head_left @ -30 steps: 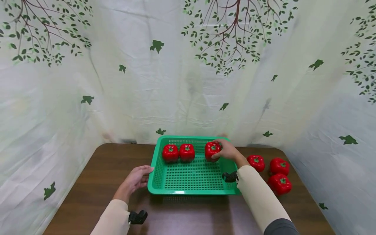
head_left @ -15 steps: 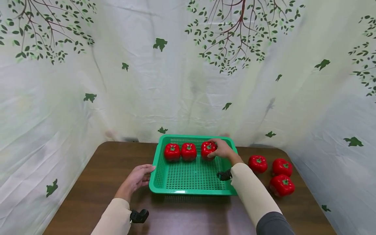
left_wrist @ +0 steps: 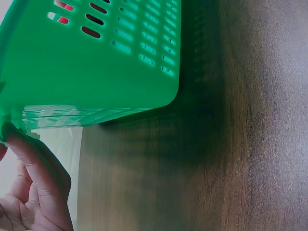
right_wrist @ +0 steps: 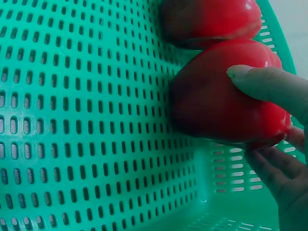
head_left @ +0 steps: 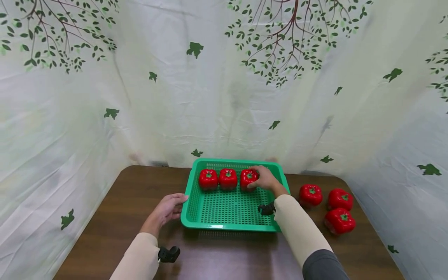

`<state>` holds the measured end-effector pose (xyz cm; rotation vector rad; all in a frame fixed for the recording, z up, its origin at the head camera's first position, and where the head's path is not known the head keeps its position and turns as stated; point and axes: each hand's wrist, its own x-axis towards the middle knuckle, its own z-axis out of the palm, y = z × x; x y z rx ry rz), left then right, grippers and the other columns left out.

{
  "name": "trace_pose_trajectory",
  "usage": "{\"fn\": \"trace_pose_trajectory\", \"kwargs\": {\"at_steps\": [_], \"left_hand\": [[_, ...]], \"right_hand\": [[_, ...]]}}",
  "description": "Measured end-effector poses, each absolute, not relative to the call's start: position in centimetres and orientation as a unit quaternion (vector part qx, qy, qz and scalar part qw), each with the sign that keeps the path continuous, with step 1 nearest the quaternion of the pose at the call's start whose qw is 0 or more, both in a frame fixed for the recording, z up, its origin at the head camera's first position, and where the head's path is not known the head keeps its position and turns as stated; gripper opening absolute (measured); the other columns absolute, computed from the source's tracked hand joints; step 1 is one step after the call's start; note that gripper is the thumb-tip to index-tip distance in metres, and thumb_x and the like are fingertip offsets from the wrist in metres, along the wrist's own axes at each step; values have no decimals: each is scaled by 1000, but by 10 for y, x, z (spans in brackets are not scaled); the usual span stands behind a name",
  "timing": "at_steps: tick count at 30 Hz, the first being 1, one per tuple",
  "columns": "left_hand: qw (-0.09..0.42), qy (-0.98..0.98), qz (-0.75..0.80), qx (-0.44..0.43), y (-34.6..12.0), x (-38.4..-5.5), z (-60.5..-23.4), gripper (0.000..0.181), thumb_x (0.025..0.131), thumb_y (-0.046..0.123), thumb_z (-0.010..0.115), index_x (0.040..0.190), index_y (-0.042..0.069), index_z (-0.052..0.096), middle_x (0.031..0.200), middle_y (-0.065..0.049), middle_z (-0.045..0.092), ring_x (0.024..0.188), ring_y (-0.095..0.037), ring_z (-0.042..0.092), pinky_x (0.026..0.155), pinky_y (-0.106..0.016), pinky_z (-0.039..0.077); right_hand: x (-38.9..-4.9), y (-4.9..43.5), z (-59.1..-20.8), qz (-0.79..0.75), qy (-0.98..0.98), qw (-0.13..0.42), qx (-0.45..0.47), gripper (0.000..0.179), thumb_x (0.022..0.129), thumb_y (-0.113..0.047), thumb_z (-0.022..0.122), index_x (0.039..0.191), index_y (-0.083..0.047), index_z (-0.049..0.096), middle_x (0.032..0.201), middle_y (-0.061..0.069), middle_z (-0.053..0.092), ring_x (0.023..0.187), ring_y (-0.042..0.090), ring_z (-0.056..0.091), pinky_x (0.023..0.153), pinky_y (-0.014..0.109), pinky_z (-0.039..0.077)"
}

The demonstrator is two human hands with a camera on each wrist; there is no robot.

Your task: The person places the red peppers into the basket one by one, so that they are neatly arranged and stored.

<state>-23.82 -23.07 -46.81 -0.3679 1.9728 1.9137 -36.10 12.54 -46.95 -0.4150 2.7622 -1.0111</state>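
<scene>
A green plastic basket (head_left: 231, 227) with slotted walls sits mid-table. Inside it, along the back, two red bell peppers (head_left: 208, 179) stand side by side, stems up. My right hand (head_left: 266, 179) grips a third bell pepper (head_left: 247, 180) just right of them. The right wrist view shows the thumb on one side of this held pepper (right_wrist: 211, 103) and fingers around the other, close beside a neighbouring pepper (right_wrist: 216, 19). At the basket's left side, my left hand (head_left: 168, 209) pinches the rim, its bent fingers (left_wrist: 41, 178) showing in the left wrist view.
Several more red bell peppers (head_left: 340, 221) lie on the brown wooden table (head_left: 129, 206), right of the basket. Behind the table hangs a pale curtain (head_left: 217, 97) printed with leaves and branches. Black devices (head_left: 169, 254) are strapped at both wrists.
My right hand has moved the bell pepper left inside the basket, closer to the two others. My left hand has stayed at the rim. The head view has shifted slightly.
</scene>
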Motion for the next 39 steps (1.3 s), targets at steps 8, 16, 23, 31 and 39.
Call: {"fn": "trace_pose_trajectory", "kwargs": {"at_steps": [8, 16, 23, 31, 39], "left_hand": [[179, 694, 685, -130, -229, -241, -471, 40, 97, 27, 59, 122, -3, 55, 103, -10, 66, 82, -20, 69, 76, -34, 57], [177, 692, 687, -133, -231, -241, -471, 39, 97, 27, 58, 121, -2, 56, 99, -7, 67, 82, -19, 69, 75, -33, 57], [177, 691, 688, -135, -231, -241, -472, 41, 97, 29, 59, 123, -3, 55, 99, -6, 67, 84, -20, 69, 77, -34, 57], [178, 685, 692, -142, -231, -242, -472, 39, 97, 28, 59, 121, -2, 56, 98, -6, 68, 83, -20, 69, 76, -34, 57], [181, 679, 698, -138, -230, -242, -472, 33, 97, 24, 59, 118, -2, 56, 93, -3, 67, 78, -17, 68, 72, -33, 57]], "right_hand": [[-361, 124, -472, -338, 927, 73, -143, 71, 76, -18, 82, 137, -2, 48, 136, 20, 46, 126, 37, 41, 98, 52, 44], [-361, 123, -475, -323, 932, 60, -153, 71, 77, -20, 81, 138, -3, 48, 134, 20, 46, 125, 36, 42, 97, 51, 45], [-359, 123, -476, -332, 930, 60, -145, 72, 76, -19, 82, 138, -3, 48, 135, 19, 46, 125, 37, 42, 95, 51, 46], [-358, 124, -477, -327, 932, 55, -147, 75, 75, -21, 82, 139, -4, 47, 137, 19, 45, 127, 37, 41, 95, 53, 46], [-356, 127, -473, -320, 933, 68, -151, 76, 76, -22, 82, 141, -5, 46, 139, 19, 42, 126, 37, 42, 98, 53, 44]]}}
